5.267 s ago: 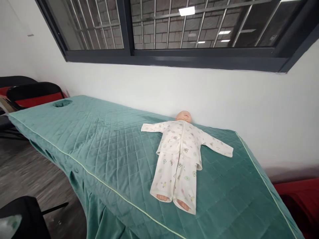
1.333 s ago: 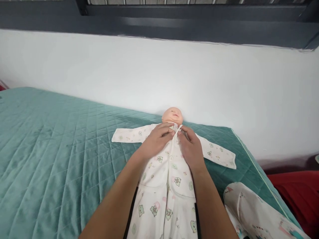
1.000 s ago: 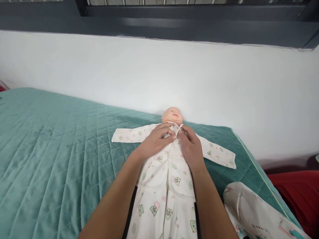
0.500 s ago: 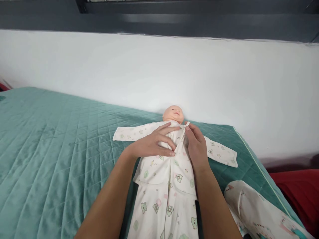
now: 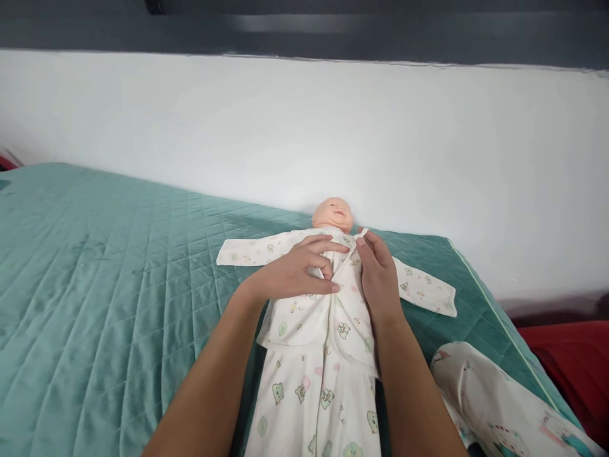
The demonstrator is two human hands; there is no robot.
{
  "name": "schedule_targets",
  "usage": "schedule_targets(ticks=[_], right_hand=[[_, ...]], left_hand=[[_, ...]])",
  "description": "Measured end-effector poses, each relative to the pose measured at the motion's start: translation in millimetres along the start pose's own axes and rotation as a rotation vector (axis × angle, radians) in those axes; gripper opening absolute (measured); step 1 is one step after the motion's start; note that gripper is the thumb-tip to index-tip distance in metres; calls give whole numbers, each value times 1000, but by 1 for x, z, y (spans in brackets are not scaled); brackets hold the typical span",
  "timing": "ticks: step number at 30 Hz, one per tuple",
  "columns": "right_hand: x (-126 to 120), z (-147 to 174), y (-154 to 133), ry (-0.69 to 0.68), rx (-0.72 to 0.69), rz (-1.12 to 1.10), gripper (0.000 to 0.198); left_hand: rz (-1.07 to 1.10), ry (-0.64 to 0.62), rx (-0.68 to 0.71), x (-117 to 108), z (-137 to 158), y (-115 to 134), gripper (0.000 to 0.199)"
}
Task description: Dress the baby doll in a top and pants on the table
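A baby doll [image 5: 333, 214] lies on its back, its head close to the wall. It is dressed in a white bear-print baby jacket [image 5: 297, 327] with both sleeves spread sideways. Matching print trousers [image 5: 299, 400] extend below the jacket hem. My left hand [image 5: 299, 270] rests across the jacket's chest, fingers spread and holding nothing. At the neckline, my right hand [image 5: 379, 273] pinches the jacket's front edge between thumb and fingers, lifting a narrow strip of it. The doll's own hands are hidden inside the sleeves.
A teal quilted bedcover [image 5: 118, 285] lies under the doll. A white printed cloth bundle [image 5: 480, 387] sits at the lower right. Something red [image 5: 575, 362] stands beyond the bed's right edge. A white wall [image 5: 266, 127] rises behind.
My right hand has drawn the jacket edge slightly to the right. My left hand stays on the chest with its fingers shifted a little. The view has tilted slightly.
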State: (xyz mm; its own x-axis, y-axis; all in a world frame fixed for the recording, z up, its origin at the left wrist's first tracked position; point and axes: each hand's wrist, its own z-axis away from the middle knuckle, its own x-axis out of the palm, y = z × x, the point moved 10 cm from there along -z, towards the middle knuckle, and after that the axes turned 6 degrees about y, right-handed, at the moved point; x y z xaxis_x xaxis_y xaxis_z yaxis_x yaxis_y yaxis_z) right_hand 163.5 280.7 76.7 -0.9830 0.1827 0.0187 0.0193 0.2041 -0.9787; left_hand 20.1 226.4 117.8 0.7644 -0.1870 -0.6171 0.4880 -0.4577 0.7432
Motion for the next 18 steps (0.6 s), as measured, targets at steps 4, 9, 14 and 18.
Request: schedule_targets(ticks=[4, 9, 14, 18], right_hand=[[-1, -1, 6, 6, 27, -13, 48], [-4, 0, 2, 24, 65, -44, 49], [-42, -7, 8, 255, 201, -72, 38], [-76, -12, 25, 450, 227, -121, 44]], left_hand=[[-75, 48, -3, -1, -1, 9, 26], [48, 141, -83, -16, 2, 8, 31], [152, 575, -407, -65, 23, -42, 34], [-78, 817, -591, -85, 41, -68, 24]])
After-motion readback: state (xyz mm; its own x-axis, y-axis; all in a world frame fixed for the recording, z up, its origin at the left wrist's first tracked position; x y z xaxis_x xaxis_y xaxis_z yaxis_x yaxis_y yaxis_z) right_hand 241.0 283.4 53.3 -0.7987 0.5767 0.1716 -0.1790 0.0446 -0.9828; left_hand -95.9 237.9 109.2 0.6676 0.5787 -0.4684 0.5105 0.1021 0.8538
